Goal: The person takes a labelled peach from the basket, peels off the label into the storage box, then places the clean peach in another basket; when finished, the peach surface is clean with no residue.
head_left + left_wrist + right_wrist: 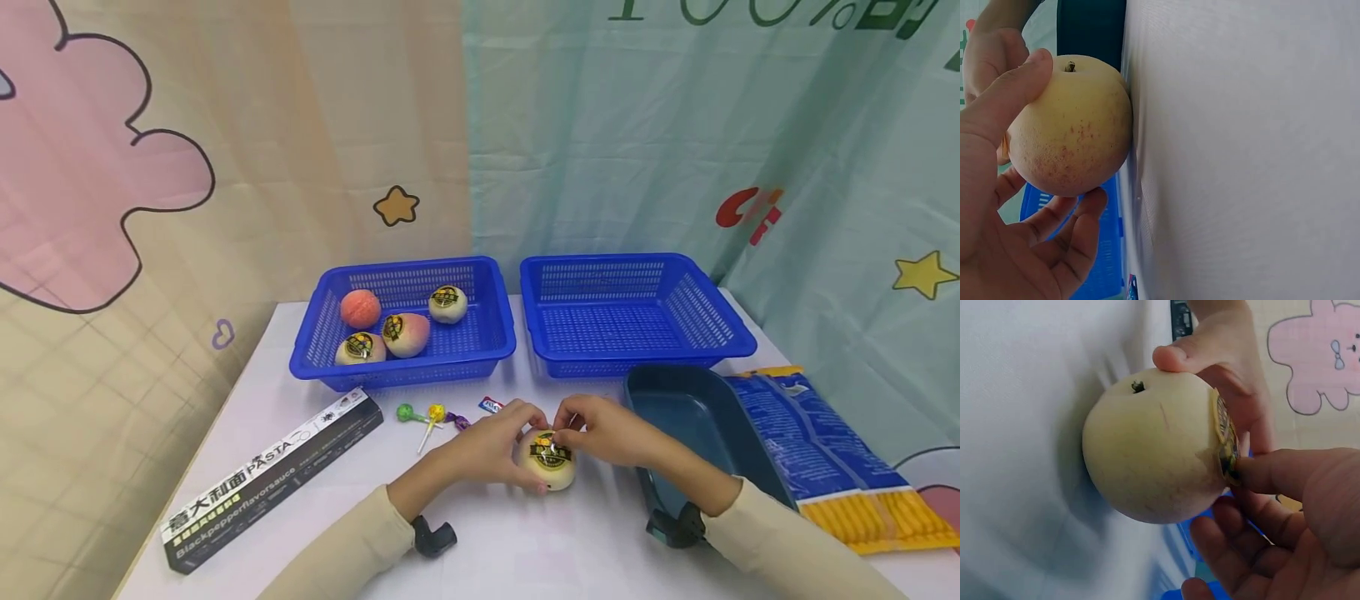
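The pale fruit point(1079, 122) has dull skin and a shiny sticker point(552, 452). Behind the fruit, the left basket point(412, 370) and right basket point(615, 364) are hard plastic full of little holes, and the curtain point(345, 125) is thin, wrinkly cloth. Right of the fruit, the tray point(693, 417) is smooth plastic and the bag point(825, 442) shiny, crinkly plastic. Left of it, the pasta box point(273, 482) looks like smooth card

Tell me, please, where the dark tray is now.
In the head view, the dark tray is right of the held fruit, in front of the right blue basket, left of the blue-and-yellow bag; the right forearm crosses above it.
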A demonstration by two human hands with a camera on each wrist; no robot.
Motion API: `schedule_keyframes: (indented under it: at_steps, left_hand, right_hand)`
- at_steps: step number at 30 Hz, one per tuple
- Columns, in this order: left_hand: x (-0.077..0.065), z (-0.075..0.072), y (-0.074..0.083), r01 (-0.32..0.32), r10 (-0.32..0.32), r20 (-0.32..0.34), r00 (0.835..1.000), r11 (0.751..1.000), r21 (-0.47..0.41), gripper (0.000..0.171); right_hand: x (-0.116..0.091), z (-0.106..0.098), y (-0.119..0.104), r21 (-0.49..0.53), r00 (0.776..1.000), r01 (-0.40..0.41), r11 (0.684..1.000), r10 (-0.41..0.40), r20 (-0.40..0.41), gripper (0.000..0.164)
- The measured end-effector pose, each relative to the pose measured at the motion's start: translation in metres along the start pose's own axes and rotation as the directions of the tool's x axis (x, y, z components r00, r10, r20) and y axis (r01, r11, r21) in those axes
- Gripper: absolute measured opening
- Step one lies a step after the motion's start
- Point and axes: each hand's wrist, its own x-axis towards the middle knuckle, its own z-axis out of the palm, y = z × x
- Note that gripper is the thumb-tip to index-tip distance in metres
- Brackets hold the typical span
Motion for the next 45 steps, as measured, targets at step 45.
schedule_keyframes:
  at_steps: [45]
  left_hand:
    - [-0.004,0.000,0.003,0.056,-0.056,0.014,0.998,0.998,-0.034,0.070]
  right_hand:
    - [-0.026,-0.056,0.114,-0.318,0.891,-0.441,0.839,0.365,-0.271,0.016]
